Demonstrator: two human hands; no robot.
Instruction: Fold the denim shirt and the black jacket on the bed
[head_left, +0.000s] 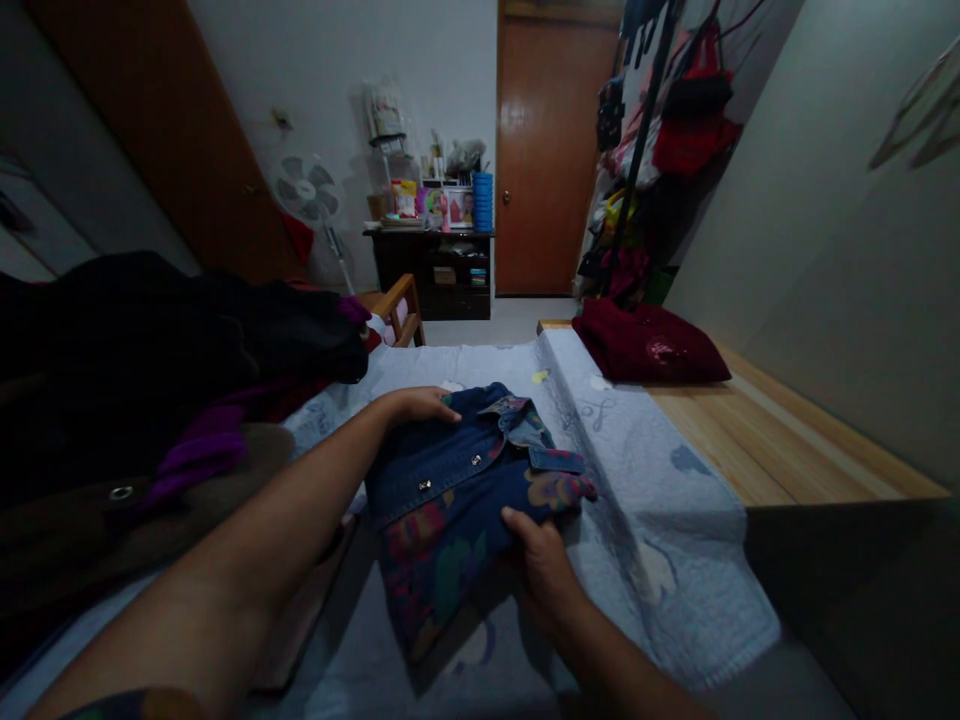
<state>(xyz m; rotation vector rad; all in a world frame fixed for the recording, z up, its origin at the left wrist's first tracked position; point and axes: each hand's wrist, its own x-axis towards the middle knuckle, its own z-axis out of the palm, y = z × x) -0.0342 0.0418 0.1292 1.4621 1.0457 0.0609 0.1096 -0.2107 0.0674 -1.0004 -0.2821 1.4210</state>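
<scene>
A folded blue denim shirt (457,500) with a floral pattern, a collar and metal buttons lies at a slant over the pale patterned bedspread (637,470). My left hand (426,404) grips its upper left edge, thumb on top and the other fingers hidden beneath the cloth. At the lower right edge, my right hand (546,560) pinches the shirt, its thumb on the fabric and its fingers underneath. Part of the shirt's near side is lifted off the bedspread.
Dark and purple clothes (195,350) are heaped at the left. A folded maroon garment (649,343) lies on the wooden ledge (780,440) at the right. Farther back are a white fan (307,190), a dark cabinet (431,275) and a wooden door (555,150).
</scene>
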